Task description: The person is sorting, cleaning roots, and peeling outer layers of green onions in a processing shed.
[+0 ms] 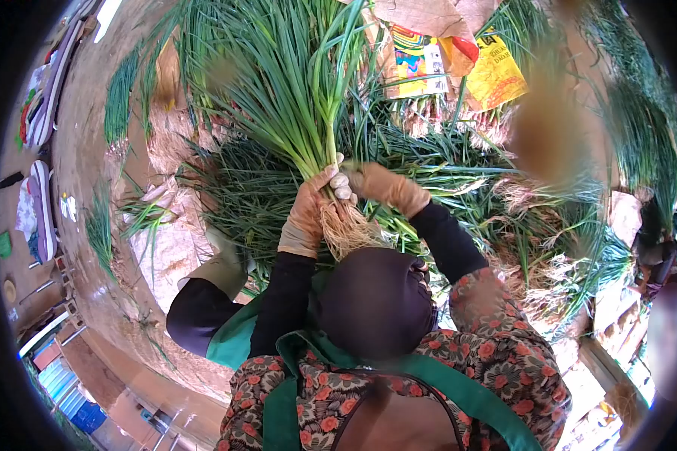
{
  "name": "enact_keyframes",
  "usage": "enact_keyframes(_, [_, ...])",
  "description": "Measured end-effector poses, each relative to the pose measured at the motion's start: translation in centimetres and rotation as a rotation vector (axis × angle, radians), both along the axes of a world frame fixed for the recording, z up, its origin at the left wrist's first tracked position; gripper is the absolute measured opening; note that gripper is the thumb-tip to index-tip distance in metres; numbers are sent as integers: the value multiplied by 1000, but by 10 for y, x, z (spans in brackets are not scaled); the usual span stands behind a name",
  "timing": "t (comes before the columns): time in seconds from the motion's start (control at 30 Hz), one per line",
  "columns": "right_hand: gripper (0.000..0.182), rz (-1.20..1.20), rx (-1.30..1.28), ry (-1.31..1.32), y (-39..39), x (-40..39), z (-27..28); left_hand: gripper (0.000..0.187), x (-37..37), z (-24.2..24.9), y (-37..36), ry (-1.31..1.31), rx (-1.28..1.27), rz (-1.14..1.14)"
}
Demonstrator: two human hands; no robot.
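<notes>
My left hand [312, 207], in a tan glove with whitish fingertips, is wrapped round the lower stems of a bunch of green onions [289, 98]. The long leaves fan up and away from me, and the pale stringy roots [346, 229] hang below the hand, towards my lap. Just right of the stems is my right hand [387, 188], gloved in the same tan. Its fingers are smeared by motion, so their grip cannot be made out. More green onions [256, 184] lie in a heap beneath both hands.
Ahead lie a yellow printed bag [496, 71] and a colourful printed sack [417, 64] among onion bunches. Further bunches lie at the right [639, 135] and left [120, 98]. A pale sack [169, 248] rests on the ground at the left. Blurred spots cover parts of the view.
</notes>
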State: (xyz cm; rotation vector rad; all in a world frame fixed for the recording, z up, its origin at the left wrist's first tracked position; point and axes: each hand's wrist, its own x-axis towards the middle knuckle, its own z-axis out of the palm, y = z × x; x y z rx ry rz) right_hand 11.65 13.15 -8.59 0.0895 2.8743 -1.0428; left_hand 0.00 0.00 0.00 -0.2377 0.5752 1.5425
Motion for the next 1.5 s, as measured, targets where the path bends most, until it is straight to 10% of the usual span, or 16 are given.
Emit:
enact_keyframes(0.13, [52, 110, -121, -619, -17, 85, 5, 31, 12, 4, -9, -8, -79, -35])
enact_keyframes(0.2, [56, -132, -110, -270, 12, 38, -13, 23, -2, 10, -4, 89, -158, -53])
enact_keyframes(0.23, [59, -594, -557, -101, 15, 19, 31, 22, -2, 10, -9, 92, -180, -64])
enact_keyframes(0.33, [62, -744, -1041, -108, 47, -32, 96, 29, 0, 4, -16, 231, -273, -110])
enact_keyframes(0.47, [45, -689, -665, -217, 34, -61, 63, 34, -4, 5, -24, 388, -408, -136])
enact_keyframes(0.57, [27, -901, -296, 282, 91, -10, 19, 35, -25, 16, -44, 258, -238, -48])
enact_keyframes(0.63, [37, -339, -2, -229, 72, 27, 73, 45, -29, 29, -52, 174, -113, 4])
enact_keyframes(0.67, [45, 66, 117, -495, 69, 50, 2, 47, -30, 34, -51, 121, -30, 29])
enact_keyframes(0.77, [46, 287, 97, -1075, 21, 56, 94, 47, -31, 39, -49, 62, 58, 65])
enact_keyframes(0.83, [51, -148, 103, -319, 19, 45, 87, 46, -30, 42, -47, 70, 56, 58])
enact_keyframes(0.97, [50, -365, -895, -107, 3, -41, 129, 31, -24, 50, -44, 41, 7, 47])
enact_keyframes(1.3, [42, -293, -1855, -212, -16, -93, 120, 31, -48, 82, -67, -134, 151, 39])
enact_keyframes(1.43, [19, -304, -1238, -121, -32, -125, 122, 22, -66, 115, -93, -90, 277, 33])
enact_keyframes(1.5, [13, 177, 440, 648, -25, -125, 72, 23, -89, 125, -109, -214, 586, -86])
